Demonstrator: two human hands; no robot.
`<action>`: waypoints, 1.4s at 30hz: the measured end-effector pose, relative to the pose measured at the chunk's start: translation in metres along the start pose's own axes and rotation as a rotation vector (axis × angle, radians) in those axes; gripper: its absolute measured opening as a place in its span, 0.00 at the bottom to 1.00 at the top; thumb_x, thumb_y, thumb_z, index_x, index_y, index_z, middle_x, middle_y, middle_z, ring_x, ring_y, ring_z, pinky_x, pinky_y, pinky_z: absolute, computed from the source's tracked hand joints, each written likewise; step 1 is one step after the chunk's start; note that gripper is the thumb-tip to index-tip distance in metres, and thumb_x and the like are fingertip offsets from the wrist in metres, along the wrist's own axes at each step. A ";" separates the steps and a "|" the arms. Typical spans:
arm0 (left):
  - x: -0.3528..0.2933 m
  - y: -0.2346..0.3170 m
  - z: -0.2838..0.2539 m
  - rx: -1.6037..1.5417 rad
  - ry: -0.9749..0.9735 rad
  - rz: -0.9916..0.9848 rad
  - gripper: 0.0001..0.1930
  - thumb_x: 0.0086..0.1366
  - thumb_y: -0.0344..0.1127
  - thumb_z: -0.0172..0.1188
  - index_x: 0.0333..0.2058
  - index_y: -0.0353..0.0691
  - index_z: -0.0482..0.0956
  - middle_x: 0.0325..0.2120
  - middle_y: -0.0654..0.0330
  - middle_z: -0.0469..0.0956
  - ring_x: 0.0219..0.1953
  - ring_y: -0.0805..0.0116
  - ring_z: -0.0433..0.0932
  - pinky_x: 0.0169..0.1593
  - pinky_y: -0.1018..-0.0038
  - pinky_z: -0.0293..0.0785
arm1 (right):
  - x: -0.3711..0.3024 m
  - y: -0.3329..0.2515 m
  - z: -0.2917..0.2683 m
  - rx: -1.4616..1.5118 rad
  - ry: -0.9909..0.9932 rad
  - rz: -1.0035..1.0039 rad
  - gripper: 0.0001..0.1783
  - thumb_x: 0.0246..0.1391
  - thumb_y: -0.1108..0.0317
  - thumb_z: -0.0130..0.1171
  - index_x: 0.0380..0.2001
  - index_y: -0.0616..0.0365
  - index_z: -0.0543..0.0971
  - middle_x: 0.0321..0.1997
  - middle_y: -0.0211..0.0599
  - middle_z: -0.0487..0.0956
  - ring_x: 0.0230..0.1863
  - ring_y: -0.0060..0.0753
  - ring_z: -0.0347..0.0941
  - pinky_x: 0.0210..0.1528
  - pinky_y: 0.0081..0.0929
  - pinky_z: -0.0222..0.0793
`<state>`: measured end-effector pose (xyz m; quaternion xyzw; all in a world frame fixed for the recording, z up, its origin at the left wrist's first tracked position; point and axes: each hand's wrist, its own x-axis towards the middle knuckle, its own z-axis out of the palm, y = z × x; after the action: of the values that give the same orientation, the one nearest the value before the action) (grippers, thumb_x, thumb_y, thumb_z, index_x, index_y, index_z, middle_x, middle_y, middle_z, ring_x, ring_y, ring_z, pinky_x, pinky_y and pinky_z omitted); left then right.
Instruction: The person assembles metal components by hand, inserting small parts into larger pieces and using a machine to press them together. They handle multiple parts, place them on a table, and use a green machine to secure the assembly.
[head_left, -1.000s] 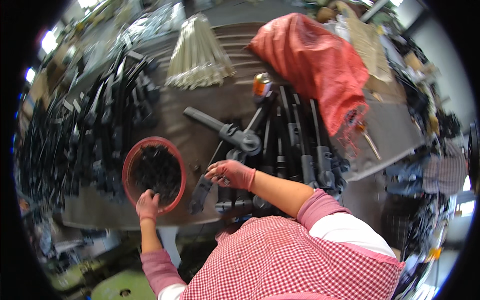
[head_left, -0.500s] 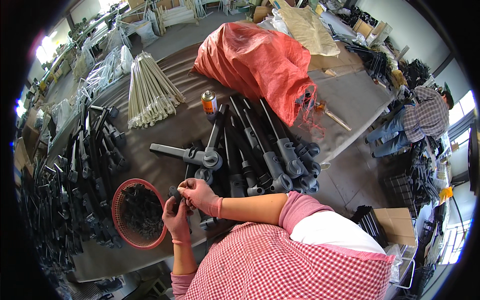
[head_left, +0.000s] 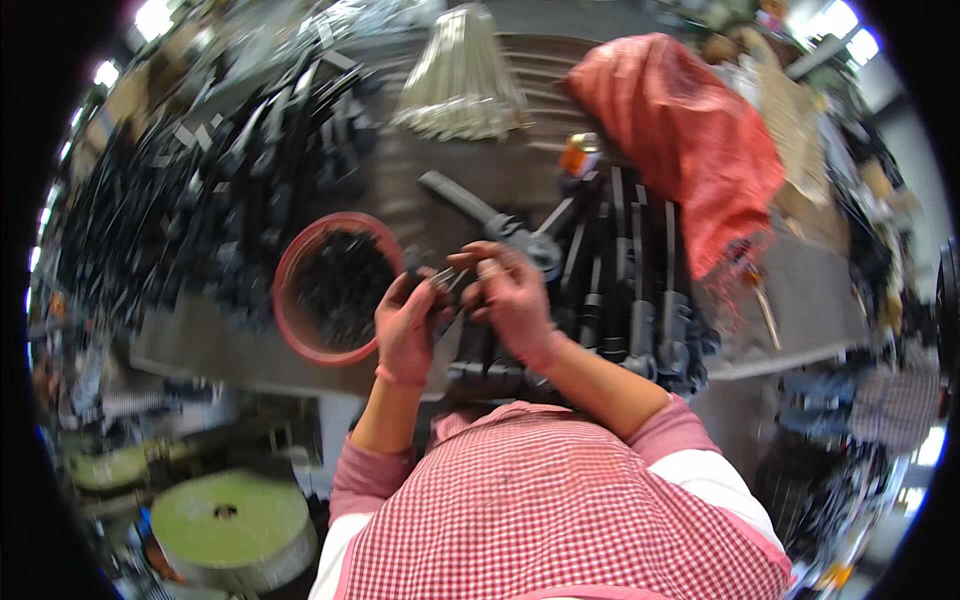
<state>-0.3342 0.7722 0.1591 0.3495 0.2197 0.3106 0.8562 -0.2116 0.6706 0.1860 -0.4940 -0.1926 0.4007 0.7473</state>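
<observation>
My left hand [head_left: 405, 325] is closed on a small dark plastic part [head_left: 436, 300], most of it hidden by the fingers. A thin shiny bit, perhaps metal, shows at its fingertips. Close to its right side, my right hand [head_left: 512, 300] has curled fingers pointing at that part; whatever they pinch is blurred. Just left of the hands stands a round red basket [head_left: 290, 290] full of small black parts [head_left: 345, 285]. Beyond my right hand lies a grey-and-black tube with a round joint [head_left: 475, 205]. Several black tubes with grey fittings [head_left: 640, 300] lie to the right.
A spray can [head_left: 580, 155] stands behind the tubes. Pale rods [head_left: 460, 80] are bundled at the back, with a red sack [head_left: 680, 140] to their right. Black tubes [head_left: 220, 190] crowd the left. A green round drum [head_left: 232, 525] sits below the table edge; another person [head_left: 895, 410] is at far right.
The view has swung, so the table and its things sit differently and blur. The grey part held between both hands is no longer plainly visible; my hands have moved slightly apart.
</observation>
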 end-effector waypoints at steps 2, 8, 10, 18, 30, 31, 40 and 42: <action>-0.008 0.007 -0.005 0.058 -0.001 -0.015 0.09 0.67 0.29 0.61 0.45 0.36 0.78 0.34 0.62 0.81 0.34 0.73 0.81 0.37 0.78 0.81 | -0.005 -0.001 0.002 -0.029 0.032 0.125 0.13 0.68 0.64 0.52 0.51 0.56 0.76 0.40 0.27 0.79 0.23 0.10 0.65 0.21 0.11 0.57; -0.029 0.015 -0.003 0.085 -0.016 -0.069 0.11 0.71 0.33 0.57 0.47 0.33 0.78 0.38 0.59 0.83 0.36 0.72 0.82 0.37 0.75 0.81 | -0.017 0.000 0.015 -0.198 -0.125 0.180 0.09 0.63 0.65 0.62 0.41 0.58 0.80 0.27 0.21 0.76 0.23 0.08 0.65 0.21 0.10 0.59; -0.032 0.014 -0.005 0.112 0.007 -0.046 0.11 0.72 0.34 0.55 0.48 0.34 0.78 0.35 0.60 0.82 0.33 0.72 0.82 0.36 0.76 0.80 | -0.019 0.005 0.020 -0.246 -0.065 0.098 0.09 0.63 0.65 0.62 0.40 0.59 0.79 0.26 0.22 0.76 0.23 0.09 0.66 0.22 0.11 0.60; -0.050 0.000 -0.038 0.277 -0.153 -0.050 0.10 0.73 0.31 0.52 0.50 0.36 0.71 0.38 0.61 0.79 0.37 0.74 0.80 0.38 0.77 0.78 | -0.030 0.018 0.014 -0.313 -0.136 0.316 0.10 0.61 0.67 0.63 0.42 0.59 0.80 0.27 0.21 0.76 0.23 0.10 0.66 0.22 0.11 0.60; -0.037 -0.053 -0.088 0.798 0.042 0.093 0.12 0.69 0.31 0.55 0.50 0.37 0.74 0.32 0.59 0.80 0.33 0.72 0.80 0.34 0.74 0.76 | -0.029 0.054 -0.023 -0.404 -0.175 0.527 0.14 0.61 0.72 0.52 0.48 0.61 0.78 0.33 0.28 0.78 0.28 0.12 0.68 0.25 0.13 0.63; -0.022 -0.058 -0.094 1.084 0.083 0.244 0.12 0.68 0.31 0.55 0.49 0.38 0.75 0.30 0.58 0.80 0.32 0.69 0.81 0.34 0.73 0.76 | -0.026 0.049 -0.029 -0.252 -0.099 0.551 0.17 0.61 0.71 0.52 0.53 0.60 0.75 0.37 0.31 0.80 0.24 0.14 0.67 0.23 0.13 0.62; 0.154 -0.122 -0.111 2.044 -0.058 -0.222 0.13 0.65 0.45 0.59 0.42 0.43 0.76 0.40 0.51 0.83 0.44 0.50 0.82 0.46 0.59 0.78 | -0.058 0.021 -0.075 0.199 -0.040 0.681 0.06 0.64 0.70 0.58 0.41 0.59 0.78 0.46 0.41 0.82 0.21 0.13 0.66 0.20 0.09 0.58; 0.149 -0.112 -0.096 1.992 -0.077 -0.100 0.14 0.65 0.45 0.58 0.43 0.44 0.76 0.41 0.51 0.82 0.46 0.51 0.81 0.46 0.59 0.78 | -0.062 0.019 -0.088 0.220 -0.034 0.686 0.08 0.62 0.70 0.60 0.43 0.60 0.79 0.36 0.31 0.80 0.25 0.15 0.68 0.25 0.12 0.60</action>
<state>-0.2433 0.8559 -0.0104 0.9084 0.3665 -0.0634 0.1910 -0.1972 0.5737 0.1371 -0.4398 0.0163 0.6547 0.6145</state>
